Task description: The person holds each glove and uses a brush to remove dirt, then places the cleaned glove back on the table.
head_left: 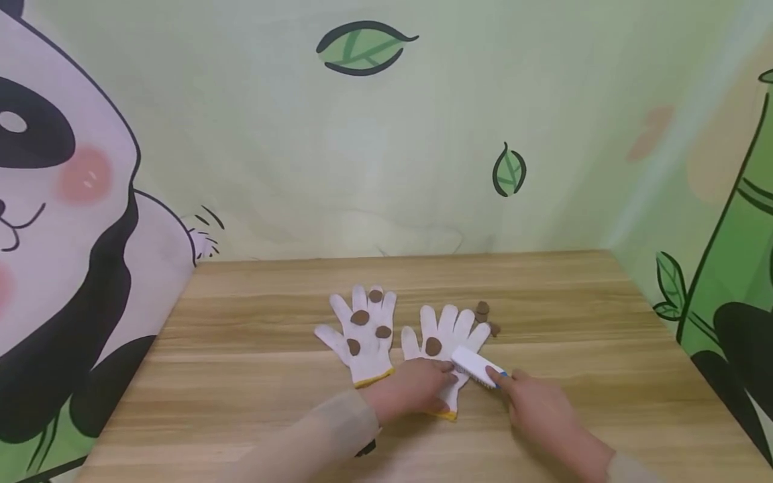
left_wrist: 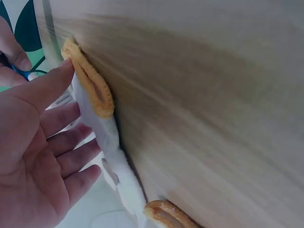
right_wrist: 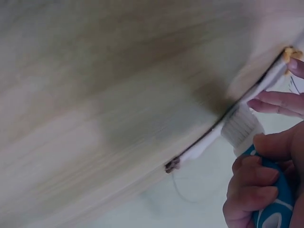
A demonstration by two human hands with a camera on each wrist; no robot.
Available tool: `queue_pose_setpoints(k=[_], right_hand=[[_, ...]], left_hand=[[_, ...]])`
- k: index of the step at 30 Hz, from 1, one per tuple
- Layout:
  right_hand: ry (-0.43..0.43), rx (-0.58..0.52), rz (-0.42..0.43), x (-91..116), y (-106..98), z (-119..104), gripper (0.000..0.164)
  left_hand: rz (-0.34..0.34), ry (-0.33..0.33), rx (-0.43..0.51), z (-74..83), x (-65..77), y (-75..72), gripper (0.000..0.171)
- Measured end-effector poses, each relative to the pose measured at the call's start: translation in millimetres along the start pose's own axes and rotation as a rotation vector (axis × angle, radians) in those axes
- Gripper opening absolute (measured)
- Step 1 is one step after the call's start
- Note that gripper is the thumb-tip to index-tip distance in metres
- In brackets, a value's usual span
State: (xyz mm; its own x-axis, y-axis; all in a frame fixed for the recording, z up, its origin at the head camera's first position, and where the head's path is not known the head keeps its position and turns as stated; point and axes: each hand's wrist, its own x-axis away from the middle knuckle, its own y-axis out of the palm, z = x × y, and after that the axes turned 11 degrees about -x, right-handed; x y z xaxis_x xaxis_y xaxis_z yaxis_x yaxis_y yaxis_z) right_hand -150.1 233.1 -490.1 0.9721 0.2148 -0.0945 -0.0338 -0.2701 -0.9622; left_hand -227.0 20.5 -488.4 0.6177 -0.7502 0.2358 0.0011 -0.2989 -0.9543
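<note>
A white knitted glove (head_left: 447, 327) with a yellow cuff lies flat on the table, fingers toward the wall and a brown patch on its palm. My left hand (head_left: 417, 384) rests on its lower part, fingers extended; in the left wrist view the thumb touches the yellow cuff (left_wrist: 97, 95). A scrub brush (head_left: 474, 365) with a white head and blue handle (right_wrist: 278, 190) is gripped by my right hand (head_left: 543, 406). Its bristles (right_wrist: 241, 124) face down onto the glove's palm. Whatever lies beneath the brush head and left fingers is partly hidden.
A second white glove (head_left: 370, 362) with several brown patches lies to the left. Small brown lumps (head_left: 481, 311) sit on the wooden table (head_left: 253, 322) beyond the first glove's fingertips. Behind stands a wall (head_left: 253, 100) painted with leaves, a panda and bamboo.
</note>
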Motion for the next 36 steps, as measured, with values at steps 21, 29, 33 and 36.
queue_pose_setpoints(k=[21,29,33,36], right_hand=[[0.105,-0.111,0.054,-11.9,-17.1,7.0,0.047],[0.056,-0.108,0.016,-10.3,-12.9,3.4,0.045],[0.049,-0.071,0.0,-12.2,-6.2,5.9,0.045],[0.056,-0.056,0.001,-14.8,-3.5,9.9,0.046]], left_hand=[[-0.023,-0.039,0.054,-0.4,-1.6,-3.7,0.055],[-0.029,-0.041,0.014,-2.0,-2.4,-4.6,0.056],[-0.014,-0.027,0.025,-1.5,-3.3,-2.8,0.055],[-0.008,-0.02,0.023,-1.0,-4.2,-1.4,0.054]])
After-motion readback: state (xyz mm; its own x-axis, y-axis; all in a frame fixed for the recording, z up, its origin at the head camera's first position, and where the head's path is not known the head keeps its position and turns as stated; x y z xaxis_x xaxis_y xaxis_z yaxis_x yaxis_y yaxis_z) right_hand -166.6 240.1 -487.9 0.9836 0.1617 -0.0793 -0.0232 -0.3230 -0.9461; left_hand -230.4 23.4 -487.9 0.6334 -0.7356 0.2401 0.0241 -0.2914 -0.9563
